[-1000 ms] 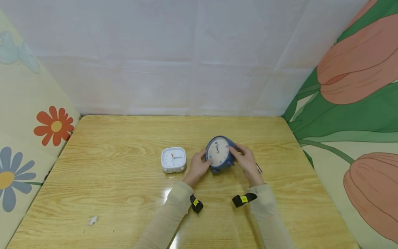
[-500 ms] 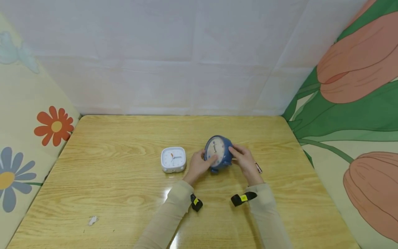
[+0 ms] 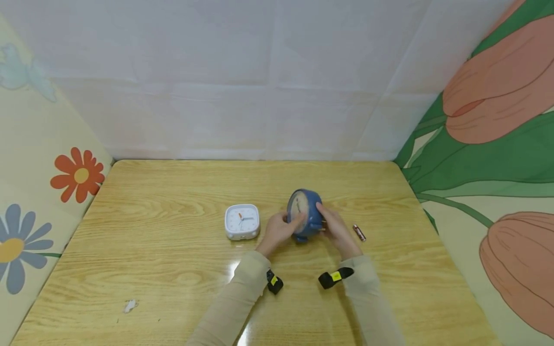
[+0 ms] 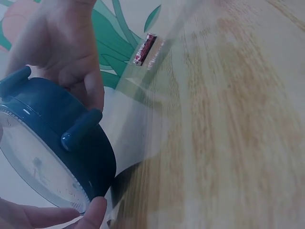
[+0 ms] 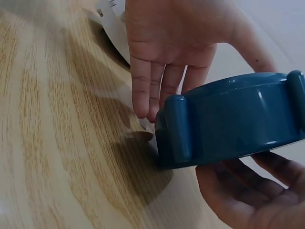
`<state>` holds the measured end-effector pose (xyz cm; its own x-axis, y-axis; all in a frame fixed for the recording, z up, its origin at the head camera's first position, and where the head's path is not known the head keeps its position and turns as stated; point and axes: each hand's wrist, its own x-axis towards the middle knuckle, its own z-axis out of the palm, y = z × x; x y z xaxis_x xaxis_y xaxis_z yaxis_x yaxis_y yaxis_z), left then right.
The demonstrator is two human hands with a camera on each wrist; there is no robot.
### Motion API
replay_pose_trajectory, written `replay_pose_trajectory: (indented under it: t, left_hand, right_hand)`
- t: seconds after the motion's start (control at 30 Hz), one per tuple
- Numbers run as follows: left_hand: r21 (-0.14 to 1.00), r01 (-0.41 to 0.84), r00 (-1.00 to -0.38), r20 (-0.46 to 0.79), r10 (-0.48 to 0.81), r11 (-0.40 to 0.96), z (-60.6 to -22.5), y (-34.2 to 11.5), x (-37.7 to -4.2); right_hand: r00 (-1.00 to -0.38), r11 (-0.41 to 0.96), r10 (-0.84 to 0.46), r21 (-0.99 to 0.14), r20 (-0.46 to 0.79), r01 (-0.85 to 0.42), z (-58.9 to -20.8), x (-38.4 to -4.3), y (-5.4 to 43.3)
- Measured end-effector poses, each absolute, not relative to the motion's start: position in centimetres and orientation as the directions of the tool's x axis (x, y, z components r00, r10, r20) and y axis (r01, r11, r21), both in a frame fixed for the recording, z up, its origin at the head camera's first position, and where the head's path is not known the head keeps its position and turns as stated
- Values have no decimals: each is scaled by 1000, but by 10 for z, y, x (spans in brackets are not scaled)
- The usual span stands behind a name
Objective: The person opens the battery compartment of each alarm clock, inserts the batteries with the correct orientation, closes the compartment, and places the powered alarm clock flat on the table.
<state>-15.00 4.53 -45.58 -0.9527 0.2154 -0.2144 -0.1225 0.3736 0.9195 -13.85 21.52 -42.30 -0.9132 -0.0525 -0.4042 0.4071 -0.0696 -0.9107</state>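
A round blue alarm clock with a pale dial and stubby feet is tilted up between both hands, its face toward the left. My left hand grips its left side, the thumb lying across the dial. At the back and right side, my right hand holds the casing with its fingers partly hidden behind it. In the left wrist view two feet stick out from the blue casing, and the left fingertips pinch its front rim. The right wrist view shows the right hand under the clock's edge.
Left of the hands, a white square alarm clock stands on the wooden table. A small dark red battery lies to the right of the right hand. White cloth hangs behind the table, with flower-printed panels at both sides.
The blue clock has been turned so its dial faces further left and more of its casing shows. My right hand has shifted slightly left, uncovering the battery.
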Motion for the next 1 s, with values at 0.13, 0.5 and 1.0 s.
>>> replay_pose_trajectory:
  t: [0.13, 0.5, 1.0]
  left_hand:
    - [924, -135, -951, -222, 215, 357, -453, 45, -149]
    - [915, -157, -946, -247, 208, 373, -447, 46, -150]
    - [901, -149, -935, -262, 238, 407, -440, 49, -152]
  right_hand:
    - [-918, -41, -42, -918, -393, 395, -423, -139, 213]
    - [-921, -19, -25, -921, -388, 388, -422, -139, 211]
    - [-929, 43, -22, -929, -369, 367, -425, -138, 209]
